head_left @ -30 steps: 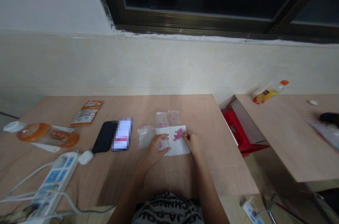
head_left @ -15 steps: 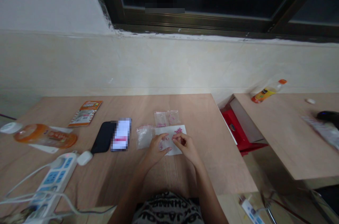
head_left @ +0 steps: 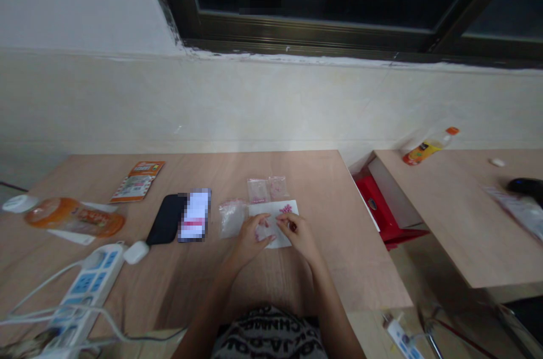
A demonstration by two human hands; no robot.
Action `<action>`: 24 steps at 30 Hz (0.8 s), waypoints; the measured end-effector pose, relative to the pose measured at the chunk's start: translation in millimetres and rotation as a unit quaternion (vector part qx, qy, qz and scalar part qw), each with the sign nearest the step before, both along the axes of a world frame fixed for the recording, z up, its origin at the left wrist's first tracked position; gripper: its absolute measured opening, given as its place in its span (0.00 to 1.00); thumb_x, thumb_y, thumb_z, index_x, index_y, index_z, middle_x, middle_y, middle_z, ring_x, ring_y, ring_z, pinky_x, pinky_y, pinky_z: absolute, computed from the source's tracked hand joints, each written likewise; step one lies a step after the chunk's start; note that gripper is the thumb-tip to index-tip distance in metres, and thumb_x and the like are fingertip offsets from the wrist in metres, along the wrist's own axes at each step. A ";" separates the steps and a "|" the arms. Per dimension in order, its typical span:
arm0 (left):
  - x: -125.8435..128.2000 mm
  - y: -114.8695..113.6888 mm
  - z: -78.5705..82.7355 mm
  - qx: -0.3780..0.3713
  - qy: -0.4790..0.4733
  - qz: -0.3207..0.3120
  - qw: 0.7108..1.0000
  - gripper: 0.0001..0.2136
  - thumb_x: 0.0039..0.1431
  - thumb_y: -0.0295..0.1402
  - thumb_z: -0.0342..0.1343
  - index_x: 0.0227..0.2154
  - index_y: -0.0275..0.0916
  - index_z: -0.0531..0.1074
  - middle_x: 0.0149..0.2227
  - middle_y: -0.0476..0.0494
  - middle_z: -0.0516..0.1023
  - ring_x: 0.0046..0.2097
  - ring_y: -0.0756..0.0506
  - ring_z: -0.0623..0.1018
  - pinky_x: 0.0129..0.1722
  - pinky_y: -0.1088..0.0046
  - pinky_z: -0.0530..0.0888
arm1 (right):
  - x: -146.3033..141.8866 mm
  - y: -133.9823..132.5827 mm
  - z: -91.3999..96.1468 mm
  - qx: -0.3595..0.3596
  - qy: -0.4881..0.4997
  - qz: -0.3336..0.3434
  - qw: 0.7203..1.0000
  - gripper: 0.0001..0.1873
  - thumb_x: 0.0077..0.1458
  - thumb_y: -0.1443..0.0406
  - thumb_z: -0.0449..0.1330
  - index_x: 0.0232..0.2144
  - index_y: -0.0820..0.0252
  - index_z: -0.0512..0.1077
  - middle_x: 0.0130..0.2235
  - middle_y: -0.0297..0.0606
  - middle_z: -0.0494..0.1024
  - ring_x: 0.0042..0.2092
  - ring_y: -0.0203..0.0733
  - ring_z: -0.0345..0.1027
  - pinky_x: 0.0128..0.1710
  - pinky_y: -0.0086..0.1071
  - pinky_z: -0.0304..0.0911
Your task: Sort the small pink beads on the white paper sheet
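A white sheet of paper (head_left: 280,241) lies on the wooden table under both my hands. My left hand (head_left: 251,237) rests over its left side, thumb and fingers apart in a curve around small pale pinkish bits too small to make out. Over the right side, my right hand (head_left: 299,232) has its thumb and fingertips pinched together; whatever is between them cannot be made out. A small cluster of pink bead-like pieces (head_left: 286,208) sits on the paper just beyond my right fingertips. Past the paper are two small clear zip bags (head_left: 258,189) with pink bits, and a larger clear bag (head_left: 231,220) lies left of it.
Left of the bags lie a lit phone (head_left: 194,215), a black phone-like object (head_left: 165,220), an orange packet (head_left: 138,181), an orange drink bottle (head_left: 76,217) and a power strip (head_left: 87,277) with cables. Across a gap stands another table (head_left: 449,217) with a bottle (head_left: 428,148).
My right fingertips have shifted very slightly. My left hand stays in place over the paper, and the things on the table have not moved.
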State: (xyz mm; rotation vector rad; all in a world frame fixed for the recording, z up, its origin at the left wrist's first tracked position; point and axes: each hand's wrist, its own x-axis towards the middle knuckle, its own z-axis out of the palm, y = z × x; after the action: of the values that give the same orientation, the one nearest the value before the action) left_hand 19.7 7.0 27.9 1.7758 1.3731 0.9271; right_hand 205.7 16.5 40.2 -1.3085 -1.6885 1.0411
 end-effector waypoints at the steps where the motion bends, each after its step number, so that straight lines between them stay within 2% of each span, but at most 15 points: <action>1: -0.1 -0.1 0.9 -0.002 -0.001 -0.002 1.000 0.23 0.45 0.33 0.66 0.47 0.43 0.70 0.36 0.47 0.77 0.41 0.44 0.76 0.46 0.63 0.71 | 3.7 2.7 -6.3 0.007 -0.007 -0.025 1.000 0.13 0.58 0.59 0.56 0.37 0.61 0.76 0.30 0.37 0.76 0.28 0.36 0.65 0.28 0.26 0.58; 3: -0.3 -0.3 1.4 -0.005 -0.002 -0.001 1.000 0.23 0.46 0.32 0.66 0.47 0.43 0.70 0.37 0.47 0.77 0.41 0.44 0.75 0.46 0.63 0.71 | 11.5 7.3 -18.4 0.009 -0.056 -0.061 0.997 0.13 0.59 0.59 0.55 0.38 0.60 0.76 0.30 0.37 0.77 0.30 0.37 0.67 0.31 0.27 0.59; 6: -0.9 -0.8 -0.6 -0.004 -0.005 0.007 1.000 0.23 0.46 0.32 0.66 0.47 0.43 0.70 0.37 0.46 0.77 0.42 0.44 0.75 0.46 0.63 0.72 | 20.9 11.1 -32.0 -0.025 -0.182 -0.107 0.977 0.13 0.59 0.59 0.56 0.41 0.56 0.76 0.27 0.34 0.76 0.28 0.37 0.67 0.29 0.27 0.56; 9: -1.7 -1.1 -2.8 -0.003 -0.009 0.006 1.000 0.24 0.46 0.32 0.65 0.48 0.43 0.69 0.38 0.46 0.77 0.43 0.44 0.75 0.46 0.63 0.71 | 24.3 11.5 -38.1 -0.049 -0.249 -0.106 0.961 0.11 0.59 0.60 0.57 0.40 0.54 0.76 0.27 0.34 0.76 0.29 0.37 0.69 0.29 0.26 0.54; 15: -2.8 -1.0 -3.2 0.007 -0.013 0.003 1.000 0.23 0.47 0.32 0.65 0.48 0.43 0.69 0.39 0.45 0.77 0.43 0.44 0.75 0.48 0.62 0.71 | 20.7 11.2 -38.2 -0.069 -0.275 -0.090 0.955 0.10 0.60 0.60 0.56 0.39 0.52 0.76 0.27 0.32 0.76 0.28 0.36 0.69 0.27 0.25 0.51; 24: -2.9 -1.7 -4.4 -0.003 -0.014 0.004 1.000 0.24 0.46 0.31 0.65 0.49 0.42 0.68 0.40 0.45 0.77 0.44 0.44 0.75 0.49 0.61 0.71 | 21.1 13.7 -42.3 -0.060 -0.266 -0.092 0.958 0.10 0.60 0.58 0.56 0.38 0.52 0.76 0.28 0.32 0.76 0.29 0.35 0.69 0.28 0.25 0.52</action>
State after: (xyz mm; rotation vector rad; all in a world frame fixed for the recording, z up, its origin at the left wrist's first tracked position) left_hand 16.7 5.3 23.4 1.7472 1.3641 0.9481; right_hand 226.8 30.2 -2.1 -1.9142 -1.8531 0.7277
